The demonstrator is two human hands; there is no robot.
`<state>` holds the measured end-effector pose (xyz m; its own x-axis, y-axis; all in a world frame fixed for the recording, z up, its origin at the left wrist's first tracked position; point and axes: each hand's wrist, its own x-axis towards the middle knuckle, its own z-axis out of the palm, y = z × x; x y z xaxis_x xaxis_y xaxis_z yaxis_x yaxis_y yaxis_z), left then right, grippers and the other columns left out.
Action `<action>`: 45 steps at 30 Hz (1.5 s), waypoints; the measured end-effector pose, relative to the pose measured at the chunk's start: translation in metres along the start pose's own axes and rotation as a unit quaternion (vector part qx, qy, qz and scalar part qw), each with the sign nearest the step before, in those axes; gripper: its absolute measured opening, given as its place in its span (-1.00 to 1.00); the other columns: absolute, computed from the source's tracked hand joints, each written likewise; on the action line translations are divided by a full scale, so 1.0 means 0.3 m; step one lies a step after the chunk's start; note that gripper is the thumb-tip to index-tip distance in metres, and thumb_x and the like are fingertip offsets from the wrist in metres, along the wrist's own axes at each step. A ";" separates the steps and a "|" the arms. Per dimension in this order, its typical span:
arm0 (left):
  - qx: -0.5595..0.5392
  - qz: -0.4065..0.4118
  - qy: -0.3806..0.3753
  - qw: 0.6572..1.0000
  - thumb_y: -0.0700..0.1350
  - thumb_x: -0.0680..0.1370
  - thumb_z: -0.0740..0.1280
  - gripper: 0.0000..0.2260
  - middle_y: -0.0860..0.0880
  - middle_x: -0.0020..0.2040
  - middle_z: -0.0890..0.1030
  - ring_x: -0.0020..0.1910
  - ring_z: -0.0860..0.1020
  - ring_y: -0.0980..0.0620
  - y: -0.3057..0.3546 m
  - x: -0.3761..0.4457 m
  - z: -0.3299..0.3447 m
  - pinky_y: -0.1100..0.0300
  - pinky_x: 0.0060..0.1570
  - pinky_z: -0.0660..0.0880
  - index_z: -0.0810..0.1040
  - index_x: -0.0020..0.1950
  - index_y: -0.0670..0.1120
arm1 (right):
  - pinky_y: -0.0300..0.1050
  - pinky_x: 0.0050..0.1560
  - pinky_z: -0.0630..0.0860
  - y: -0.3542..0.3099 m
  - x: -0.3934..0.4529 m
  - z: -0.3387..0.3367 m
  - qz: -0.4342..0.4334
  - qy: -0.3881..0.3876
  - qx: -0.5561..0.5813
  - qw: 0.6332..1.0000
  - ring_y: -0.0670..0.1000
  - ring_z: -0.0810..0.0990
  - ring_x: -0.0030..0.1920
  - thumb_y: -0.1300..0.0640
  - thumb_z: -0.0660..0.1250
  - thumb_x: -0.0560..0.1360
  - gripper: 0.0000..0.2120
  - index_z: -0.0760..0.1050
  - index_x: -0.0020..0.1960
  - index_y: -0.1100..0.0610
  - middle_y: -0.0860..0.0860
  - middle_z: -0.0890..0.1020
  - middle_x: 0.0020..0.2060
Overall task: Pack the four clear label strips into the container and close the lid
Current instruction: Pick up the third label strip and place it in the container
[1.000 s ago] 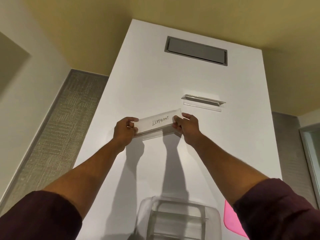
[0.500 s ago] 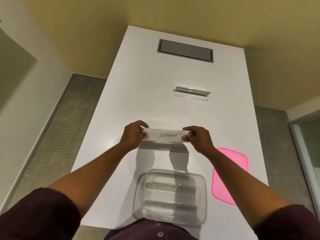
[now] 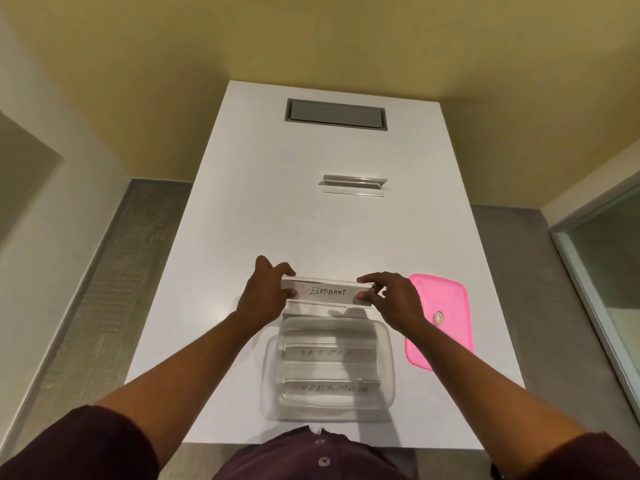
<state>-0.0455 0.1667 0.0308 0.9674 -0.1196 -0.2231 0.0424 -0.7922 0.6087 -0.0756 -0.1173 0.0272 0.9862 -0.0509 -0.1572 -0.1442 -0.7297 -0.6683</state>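
Note:
A clear label strip marked ELEPHANT (image 3: 327, 292) hangs level just beyond the far rim of the clear container (image 3: 388, 362). My left hand (image 3: 266, 292) pinches its left end and my right hand (image 3: 391, 299) pinches its right end. Two more clear strips lie inside the container, one reading BATMAN (image 3: 325, 352) and a nearer one (image 3: 332, 388) with blurred writing. A further clear strip (image 3: 352, 186) lies alone at mid table. The pink lid (image 3: 446, 306) lies flat to the right of the container, partly behind my right forearm.
The white table (image 3: 242, 209) has a grey recessed hatch (image 3: 335, 111) near its far end. Grey carpet runs along both sides, and a glass panel (image 3: 609, 271) stands at the right. The table's near edge is against my body.
Both hands have drawn the ELEPHANT strip toward me, from mid table to just beyond the container's far rim. My view has tilted down, so the whole container and lid now show.

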 end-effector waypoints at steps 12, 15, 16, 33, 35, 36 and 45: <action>0.100 0.077 0.005 0.992 -0.03 0.51 0.43 -0.73 0.10 0.23 0.41 0.19 0.38 0.01 0.036 -0.102 0.002 0.09 -0.15 0.44 0.46 0.16 0.08 | -0.03 0.04 0.50 0.004 -0.112 -0.012 0.008 0.002 -0.052 0.999 0.02 0.57 0.01 -0.03 0.64 0.29 -0.50 0.65 0.21 -0.12 -0.08 0.62 -0.17; 0.088 0.090 -0.019 0.992 -0.01 0.52 0.40 -0.74 0.18 0.22 0.53 0.23 0.45 0.06 0.029 -0.111 -0.001 0.10 -0.03 0.43 0.46 0.18 0.07 | -0.07 -0.09 0.44 0.001 -0.130 -0.016 -0.018 0.004 -0.106 0.994 0.03 0.51 0.02 -0.09 0.62 0.31 -0.53 0.65 0.20 -0.13 -0.08 0.56 -0.15; 0.088 0.092 -0.023 0.992 0.00 0.52 0.40 -0.74 0.18 0.20 0.56 0.21 0.48 0.05 0.025 -0.115 0.000 0.11 -0.02 0.43 0.46 0.18 0.07 | -0.08 -0.12 0.41 0.003 -0.137 -0.017 -0.030 0.008 -0.122 0.992 0.02 0.49 0.02 -0.10 0.61 0.31 -0.54 0.65 0.19 -0.13 -0.08 0.53 -0.13; 0.100 0.120 -0.065 0.986 0.08 0.50 0.41 -0.67 0.08 0.19 0.60 0.21 0.52 0.02 -0.033 -0.257 0.090 0.15 0.08 0.42 0.52 0.24 0.06 | -0.08 0.02 0.54 0.042 -0.290 -0.011 -0.080 -0.067 -0.224 0.969 0.03 0.64 0.15 -0.11 0.55 0.39 -0.52 0.62 0.28 -0.04 -0.11 0.70 0.13; 0.117 0.128 -0.068 0.983 0.09 0.49 0.42 -0.65 0.03 0.17 0.60 0.22 0.51 0.01 -0.038 -0.264 0.099 0.13 0.10 0.45 0.54 0.24 0.06 | -0.08 0.05 0.52 0.043 -0.303 -0.001 -0.075 -0.076 -0.246 0.963 0.03 0.62 0.20 -0.12 0.52 0.41 -0.50 0.60 0.32 -0.07 -0.11 0.68 0.18; 0.130 0.135 -0.067 0.980 0.10 0.47 0.43 -0.64 0.01 0.15 0.59 0.21 0.52 -0.01 -0.038 -0.265 0.103 0.13 0.11 0.46 0.55 0.24 0.06 | -0.07 0.07 0.51 0.043 -0.306 0.003 -0.073 -0.081 -0.259 0.960 0.02 0.60 0.22 -0.13 0.52 0.41 -0.50 0.58 0.33 -0.08 -0.11 0.68 0.20; 0.287 0.214 -0.126 0.925 0.16 0.45 0.42 -0.67 0.04 -0.02 0.68 0.15 0.45 -0.04 -0.052 -0.292 0.154 0.07 0.06 0.39 0.62 0.10 -0.01 | -0.06 0.11 0.54 0.048 -0.346 0.037 -0.093 -0.132 -0.339 0.927 0.01 0.56 0.25 -0.14 0.51 0.42 -0.49 0.56 0.34 -0.10 -0.08 0.68 0.18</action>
<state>-0.1426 0.1619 0.0056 0.7731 -0.5738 -0.2704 -0.5399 -0.8190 0.1944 -0.1810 -0.1150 0.0258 0.9217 0.2222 -0.3179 0.1986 -0.9744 -0.1055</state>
